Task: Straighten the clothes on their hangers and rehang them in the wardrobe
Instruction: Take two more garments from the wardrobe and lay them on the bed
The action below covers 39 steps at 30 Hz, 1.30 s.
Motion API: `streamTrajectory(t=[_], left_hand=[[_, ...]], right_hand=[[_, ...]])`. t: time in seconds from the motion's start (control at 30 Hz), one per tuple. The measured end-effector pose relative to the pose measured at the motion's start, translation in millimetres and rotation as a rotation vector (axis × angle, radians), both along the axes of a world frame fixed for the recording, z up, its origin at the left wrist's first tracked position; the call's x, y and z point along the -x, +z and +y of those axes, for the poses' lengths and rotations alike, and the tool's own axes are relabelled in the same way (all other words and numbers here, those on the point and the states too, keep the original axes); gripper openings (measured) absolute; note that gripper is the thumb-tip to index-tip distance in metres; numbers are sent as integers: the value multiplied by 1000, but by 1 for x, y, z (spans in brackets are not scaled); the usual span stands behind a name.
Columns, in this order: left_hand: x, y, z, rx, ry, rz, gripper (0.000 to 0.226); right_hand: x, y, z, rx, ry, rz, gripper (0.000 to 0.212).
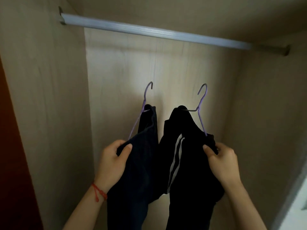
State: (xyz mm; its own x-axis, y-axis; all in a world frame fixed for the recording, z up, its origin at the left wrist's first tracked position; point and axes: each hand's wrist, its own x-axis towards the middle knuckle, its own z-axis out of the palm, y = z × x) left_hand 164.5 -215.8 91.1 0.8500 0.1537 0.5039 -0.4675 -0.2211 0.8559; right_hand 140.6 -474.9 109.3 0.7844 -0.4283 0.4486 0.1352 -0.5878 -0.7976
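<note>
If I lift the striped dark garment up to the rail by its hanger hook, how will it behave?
The striped garment is probably floppy: it droops in folds below the right hand. It may slide, since it sits bunched toward one end of the thin purple hanger. Likely light, as one hand holds it.

I count two purple wire hangers: the left hanger (144,103) and the right hanger (201,103). Two dark garments: one plain dark garment (141,163), one dark garment with white stripes (191,155). One hanging rail (149,31). Two hands in my view: left hand (113,161), right hand (222,163). One red string bracelet (98,193).
</note>
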Motion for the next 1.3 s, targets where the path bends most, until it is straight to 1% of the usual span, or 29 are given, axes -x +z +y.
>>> streamTrajectory(t=[0.13,0.23,0.4,0.5,0.57,0.63,0.77,0.93,1.1,1.3], left_hand=[[4,-4,7,-33,-102,-39,14],[12,-5,17,-26,-189,-92,14],[41,-11,37,-26,-383,-138,14],[62,-6,46,-35,-491,-155,19],[74,1,49,-31,-556,-164,21],[85,7,51,-16,-616,-168,17],[106,15,46,38,-718,-179,15],[121,19,35,56,-782,-204,15],[134,11,29,65,-862,-192,15],[153,-2,31,37,-1013,-175,14]], right_hand=[[35,6,15,-25,-67,5,16],[65,2,42,29,-239,-42,14],[126,-13,95,18,-484,-78,16],[164,-7,117,19,-593,-76,17],[190,3,127,24,-636,-67,20],[216,12,135,50,-677,-75,22],[255,27,143,88,-767,-119,20],[287,34,139,64,-849,-156,19],[312,26,139,72,-924,-138,20],[352,6,173,26,-1064,-98,19]])
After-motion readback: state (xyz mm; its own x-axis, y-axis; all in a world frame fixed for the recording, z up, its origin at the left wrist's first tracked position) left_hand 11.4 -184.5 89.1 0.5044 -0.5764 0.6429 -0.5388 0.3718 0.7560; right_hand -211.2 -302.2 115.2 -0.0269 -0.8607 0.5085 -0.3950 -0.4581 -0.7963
